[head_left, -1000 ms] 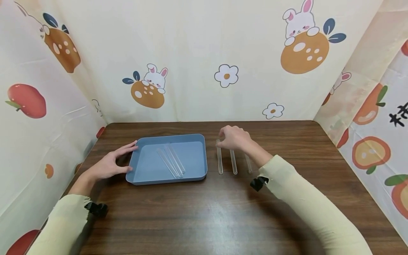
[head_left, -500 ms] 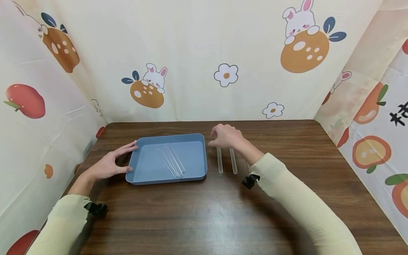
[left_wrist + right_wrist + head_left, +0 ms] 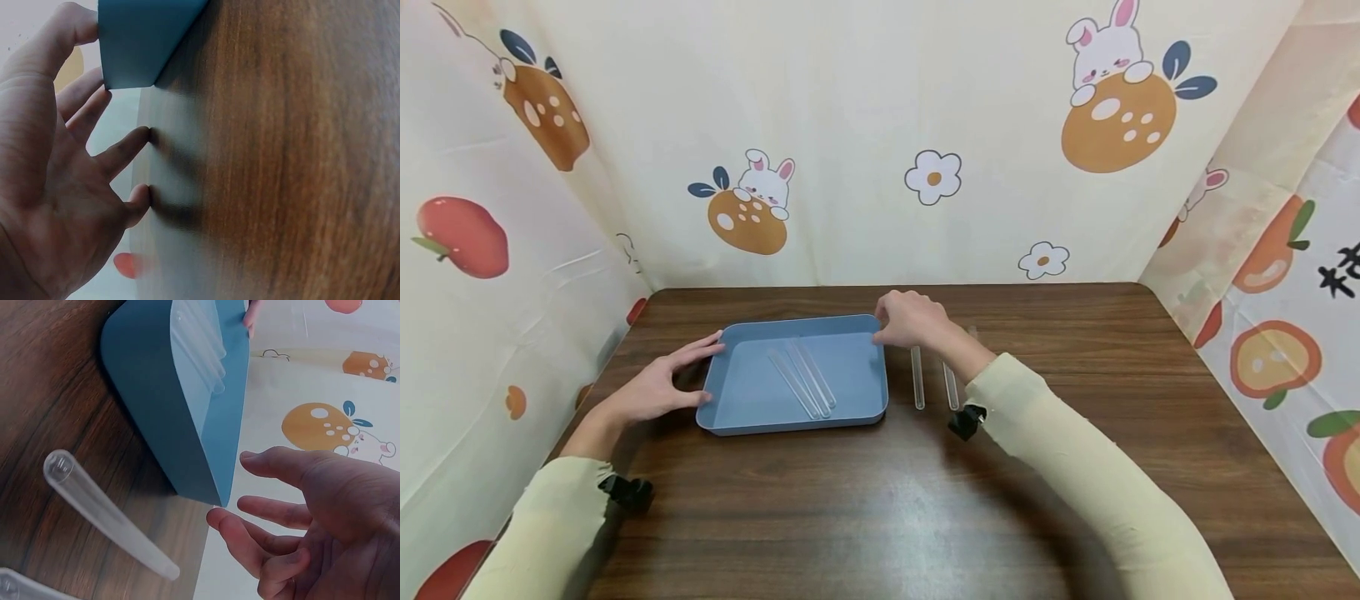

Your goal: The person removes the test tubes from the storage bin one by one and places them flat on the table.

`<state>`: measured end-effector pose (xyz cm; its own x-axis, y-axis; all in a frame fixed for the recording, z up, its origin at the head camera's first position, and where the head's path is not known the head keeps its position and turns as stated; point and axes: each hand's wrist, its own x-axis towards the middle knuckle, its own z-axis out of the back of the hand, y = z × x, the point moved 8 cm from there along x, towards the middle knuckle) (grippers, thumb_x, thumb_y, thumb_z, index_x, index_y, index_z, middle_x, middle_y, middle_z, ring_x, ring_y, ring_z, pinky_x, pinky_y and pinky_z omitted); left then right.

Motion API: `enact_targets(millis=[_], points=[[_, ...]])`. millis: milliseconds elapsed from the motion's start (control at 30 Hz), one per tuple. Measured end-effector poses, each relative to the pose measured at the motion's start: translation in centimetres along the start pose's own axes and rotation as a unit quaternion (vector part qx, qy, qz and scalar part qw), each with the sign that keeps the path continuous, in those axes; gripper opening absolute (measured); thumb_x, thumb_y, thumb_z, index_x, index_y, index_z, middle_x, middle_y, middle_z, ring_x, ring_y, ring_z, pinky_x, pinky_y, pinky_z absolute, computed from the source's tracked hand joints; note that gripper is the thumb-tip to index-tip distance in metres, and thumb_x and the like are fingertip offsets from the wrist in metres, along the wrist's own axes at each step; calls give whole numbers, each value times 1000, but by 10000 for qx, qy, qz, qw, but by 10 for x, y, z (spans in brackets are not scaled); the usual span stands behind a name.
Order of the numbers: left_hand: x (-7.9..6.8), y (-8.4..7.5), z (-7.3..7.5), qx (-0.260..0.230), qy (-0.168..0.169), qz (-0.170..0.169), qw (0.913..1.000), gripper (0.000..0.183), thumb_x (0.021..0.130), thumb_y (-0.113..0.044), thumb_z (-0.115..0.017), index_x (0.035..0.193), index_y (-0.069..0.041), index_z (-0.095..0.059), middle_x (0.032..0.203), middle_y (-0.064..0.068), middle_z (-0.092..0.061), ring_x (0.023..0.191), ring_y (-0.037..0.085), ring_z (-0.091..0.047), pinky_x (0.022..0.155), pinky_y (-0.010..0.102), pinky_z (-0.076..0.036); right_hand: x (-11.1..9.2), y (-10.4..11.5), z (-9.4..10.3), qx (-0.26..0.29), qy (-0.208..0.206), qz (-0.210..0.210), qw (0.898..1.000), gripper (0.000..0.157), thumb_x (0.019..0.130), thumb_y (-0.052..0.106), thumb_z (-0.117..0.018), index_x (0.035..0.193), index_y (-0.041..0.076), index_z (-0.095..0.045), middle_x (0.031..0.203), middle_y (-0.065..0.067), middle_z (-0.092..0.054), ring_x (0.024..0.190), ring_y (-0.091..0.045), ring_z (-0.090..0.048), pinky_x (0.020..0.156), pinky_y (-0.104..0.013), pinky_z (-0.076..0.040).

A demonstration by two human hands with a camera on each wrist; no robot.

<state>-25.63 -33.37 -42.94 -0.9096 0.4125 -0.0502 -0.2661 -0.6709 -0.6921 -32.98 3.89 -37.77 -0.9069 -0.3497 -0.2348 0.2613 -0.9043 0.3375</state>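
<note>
A blue rectangular tray (image 3: 853,367) lies on the table with three clear test tubes (image 3: 805,379) inside it. At its left end my left hand (image 3: 651,390) rests on the rim, fingers and thumb extended and spread. My right hand (image 3: 912,319) hovers by the tray's far right corner, its fingers loosely bent and holding nothing. In the right wrist view a gap shows between the thumb and fingers. Right of the tray, a clear test tube (image 3: 918,379) and a second tube (image 3: 951,387) lie on the table. My right forearm hides most of a third.
The brown wooden table (image 3: 820,508) ends at a patterned curtain (image 3: 850,217) behind the tray. More curtain hangs along the left and right sides. Bare wood spans the front of the table.
My right hand has moved left, from above the tubes on the table to the tray's far right corner. My left hand and the tray stay where they were.
</note>
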Motion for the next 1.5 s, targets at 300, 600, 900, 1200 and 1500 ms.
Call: enact_targets(millis=[300,600,900,1200,1500], points=[[-4,1,1,-10,-60,-30,10000,79,97,-18,-88,168,-11,-53,188,10,-32,171,43,-30,132,63,-31,8,24,-3,-168,4,187,9997,50,102,39,-80,146,17,-73,148,-6,-76,127,-33,-75,102,-55,-62],[-4,0,2,-38,-59,-74,9999,79,96,-17,-88,167,-11,-54,187,0,-32,171,29,-31,126,79,-29,13,39,-6,-178,-50,172,9997,51,102,39,-82,147,16,-73,148,-6,-76,123,-32,-77,103,-56,-62],[-2,1,1,-76,-30,-58,9999,79,96,-17,-87,167,-9,-53,187,8,-32,169,50,-29,126,82,-28,13,66,-9,-173,82,409,9990,53,102,38,-81,149,15,-71,143,-7,-78,100,-25,-79,91,-48,-63],[-4,2,1,48,-77,-78,9999,79,97,-19,-87,168,-13,-53,187,0,-33,171,27,-32,129,63,-32,21,81,-19,-94,377,462,9982,53,104,37,-80,152,18,-69,130,-3,-80,70,-15,-71,74,-36,-53],[-5,1,1,11,-104,-133,9999,78,98,-18,-87,168,-13,-53,186,-5,-33,171,15,-31,131,40,-32,34,83,-38,26,1070,603,9924,55,106,36,-80,156,19,-66,140,-6,-77,87,-22,-83,73,-32,-52]])
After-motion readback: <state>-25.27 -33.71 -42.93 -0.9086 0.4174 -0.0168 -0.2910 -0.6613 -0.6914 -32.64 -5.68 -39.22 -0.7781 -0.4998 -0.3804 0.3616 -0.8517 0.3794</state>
